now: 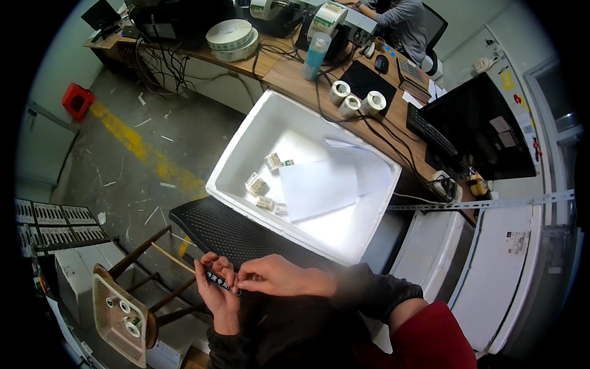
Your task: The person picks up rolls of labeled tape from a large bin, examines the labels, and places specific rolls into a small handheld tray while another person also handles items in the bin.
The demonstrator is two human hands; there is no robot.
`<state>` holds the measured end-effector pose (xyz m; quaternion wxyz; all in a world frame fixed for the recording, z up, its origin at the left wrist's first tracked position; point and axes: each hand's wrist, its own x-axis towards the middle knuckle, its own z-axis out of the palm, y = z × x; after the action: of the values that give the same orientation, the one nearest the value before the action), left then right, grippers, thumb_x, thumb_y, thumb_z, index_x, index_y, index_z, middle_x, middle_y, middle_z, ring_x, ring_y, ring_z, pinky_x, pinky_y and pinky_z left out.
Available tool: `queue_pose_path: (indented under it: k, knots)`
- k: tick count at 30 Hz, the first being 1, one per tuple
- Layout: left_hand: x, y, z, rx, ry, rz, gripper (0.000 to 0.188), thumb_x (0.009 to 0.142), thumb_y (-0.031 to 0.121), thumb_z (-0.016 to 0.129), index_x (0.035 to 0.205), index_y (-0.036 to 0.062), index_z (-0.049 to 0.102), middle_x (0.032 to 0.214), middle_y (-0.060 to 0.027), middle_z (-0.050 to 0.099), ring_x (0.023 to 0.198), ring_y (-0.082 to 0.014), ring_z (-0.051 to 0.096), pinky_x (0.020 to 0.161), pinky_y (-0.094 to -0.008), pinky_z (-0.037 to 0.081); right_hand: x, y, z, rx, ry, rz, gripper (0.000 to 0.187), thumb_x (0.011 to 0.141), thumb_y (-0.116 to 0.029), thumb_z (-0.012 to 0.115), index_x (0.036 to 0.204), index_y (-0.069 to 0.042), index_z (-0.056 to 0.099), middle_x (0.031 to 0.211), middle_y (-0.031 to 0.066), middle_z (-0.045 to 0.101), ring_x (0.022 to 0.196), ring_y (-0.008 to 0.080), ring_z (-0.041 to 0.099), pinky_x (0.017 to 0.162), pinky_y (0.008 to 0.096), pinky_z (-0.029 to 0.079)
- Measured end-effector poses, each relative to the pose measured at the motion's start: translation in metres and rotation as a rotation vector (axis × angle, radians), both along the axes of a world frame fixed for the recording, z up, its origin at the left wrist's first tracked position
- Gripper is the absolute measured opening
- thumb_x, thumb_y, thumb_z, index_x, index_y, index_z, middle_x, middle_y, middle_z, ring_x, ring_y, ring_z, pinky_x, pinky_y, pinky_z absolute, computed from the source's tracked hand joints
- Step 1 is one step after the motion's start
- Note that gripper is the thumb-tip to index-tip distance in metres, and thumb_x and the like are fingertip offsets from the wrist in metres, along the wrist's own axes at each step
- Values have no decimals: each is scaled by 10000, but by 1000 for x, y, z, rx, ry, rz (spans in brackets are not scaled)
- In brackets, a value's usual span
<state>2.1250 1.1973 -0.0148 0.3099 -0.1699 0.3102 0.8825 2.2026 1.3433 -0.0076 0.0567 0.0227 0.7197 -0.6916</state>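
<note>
In front of my body, my left hand (218, 295) is palm up, its fingers curled round a short black stick-shaped thing (217, 279) with white print. My right hand (273, 275) pinches at the near end of that same black thing, and its fingertips meet those of the left. A thin tan stick (172, 257) runs from the left up to my left fingers; whether it joins the black thing I cannot tell. Just beyond my hands stands a white foam box (246, 206), holding white paper sheets (319, 184) and several small label rolls (257, 184).
A black mesh chair part (239, 227) lies between my hands and the box. At left, a basket (114, 326) with small rolls sits on a wooden stool. The desk (286, 77) bears label rolls, a spray bottle (316, 56), cables and a monitor (491, 132). Another person (399, 27) sits beyond it.
</note>
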Motion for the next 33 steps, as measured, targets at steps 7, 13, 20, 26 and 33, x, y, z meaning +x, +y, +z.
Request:
queue_pose_path:
  k: [7, 13, 20, 26, 33]
  knots:
    - [19, -5, -2, -40, -51, -6, 336, 975, 337, 400, 971, 30, 537, 776, -127, 598, 457, -138, 436, 322, -227, 318, 13, 1, -1, 19, -54, 88, 224, 841, -263, 619, 831, -40, 618, 707, 105, 628, 607, 263, 603, 559, 348, 452]
    - [23, -11, 1, -110, -50, -21, 295, 968, 304, 407, 972, 44, 546, 783, -96, 591, 450, -122, 404, 312, -227, 290, 10, 3, 2, -12, -79, 133, 225, 846, -266, 619, 823, -42, 618, 709, 107, 630, 623, 266, 614, 584, 342, 471]
    - [22, -17, 6, -188, -59, -78, 272, 970, 294, 404, 968, 60, 544, 764, -61, 558, 406, -110, 374, 295, -219, 281, -12, 143, -64, 196, -185, -622, 185, 926, -160, 533, 995, -7, 611, 742, 55, 637, 641, 121, 611, 602, 266, 491]
    - [6, -20, 15, -210, -61, -185, 259, 960, 291, 432, 954, 57, 543, 757, -66, 560, 402, -112, 386, 291, -216, 282, -22, 322, -88, 1044, -92, -1098, 284, 815, -181, 630, 1075, -78, 581, 923, 140, 591, 818, 302, 617, 720, 408, 479]
    - [3, -24, 16, -273, -137, -172, 246, 947, 284, 440, 950, 53, 524, 749, -87, 563, 398, -129, 405, 298, -227, 296, -57, 349, -83, 1375, -369, -935, 335, 775, -215, 668, 1078, -88, 599, 932, 167, 611, 903, 352, 603, 783, 443, 473]
